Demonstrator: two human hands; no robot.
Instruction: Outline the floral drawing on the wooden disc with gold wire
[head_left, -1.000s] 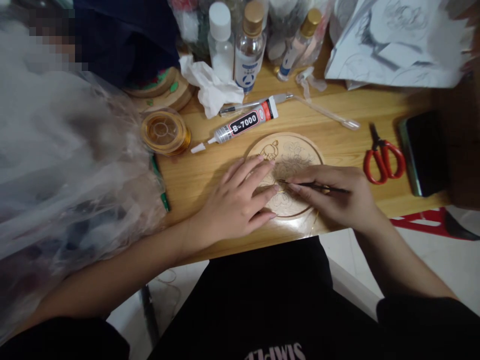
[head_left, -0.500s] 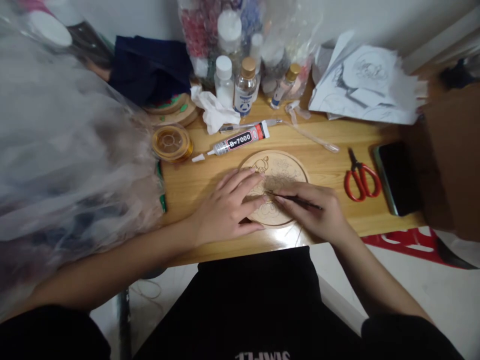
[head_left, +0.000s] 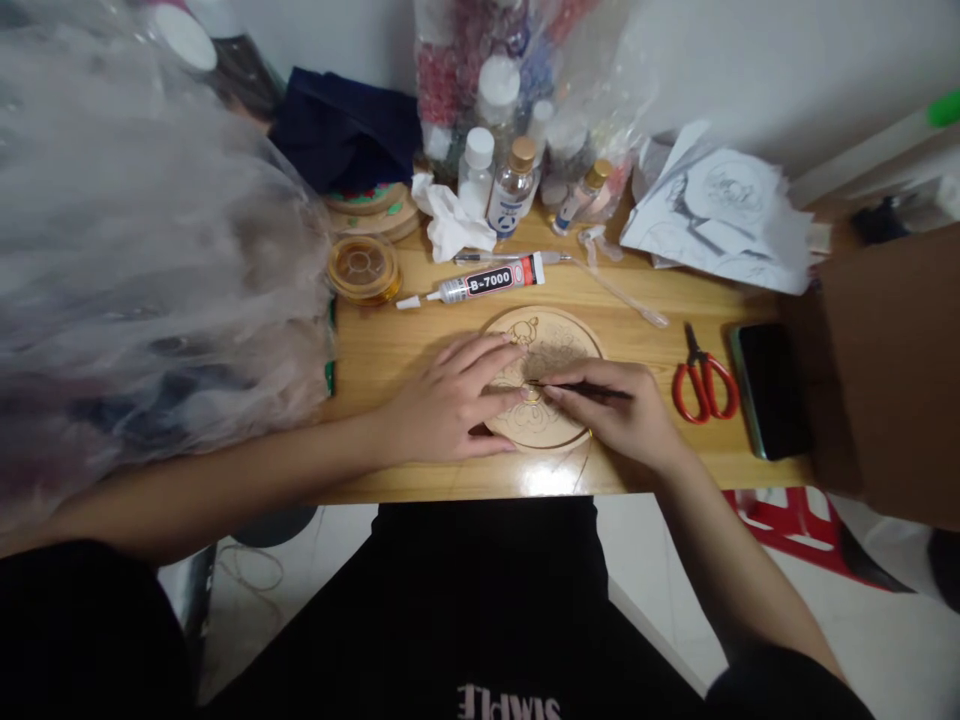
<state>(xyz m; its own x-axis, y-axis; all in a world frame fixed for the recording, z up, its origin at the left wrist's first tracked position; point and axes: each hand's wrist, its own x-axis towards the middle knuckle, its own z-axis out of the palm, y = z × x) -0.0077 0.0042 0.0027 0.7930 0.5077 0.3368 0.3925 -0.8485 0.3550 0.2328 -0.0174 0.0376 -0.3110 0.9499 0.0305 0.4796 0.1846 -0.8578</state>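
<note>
A round wooden plate [head_left: 559, 430] with thin drawn lines and golden wire outlines lies near the table's front edge. My left hand [head_left: 457, 400] rests on its left side, fingers spread, fingertips on the plate. Over the plate's right part, my right hand [head_left: 619, 405] pinches thin dark tweezers [head_left: 596, 390], whose tip touches the plate close to my left index finger. Beyond the plate lies a B-7000 glue tube [head_left: 491, 281]. Red-handled pliers [head_left: 703, 385] are to the right of my right hand.
A spool of golden wire [head_left: 365, 268], white tissue [head_left: 456, 225] and small bottles [head_left: 511, 190] stand behind. Paper drawings [head_left: 720, 215] lie at the back right, a phone [head_left: 772, 390] and cardboard box [head_left: 892, 370] at the right. A plastic bag [head_left: 150, 270] fills the left.
The camera view has shifted, so the table items sit differently in the frame. Both hands stay on the plate, the right one with the tweezers in nearly the same spot.
</note>
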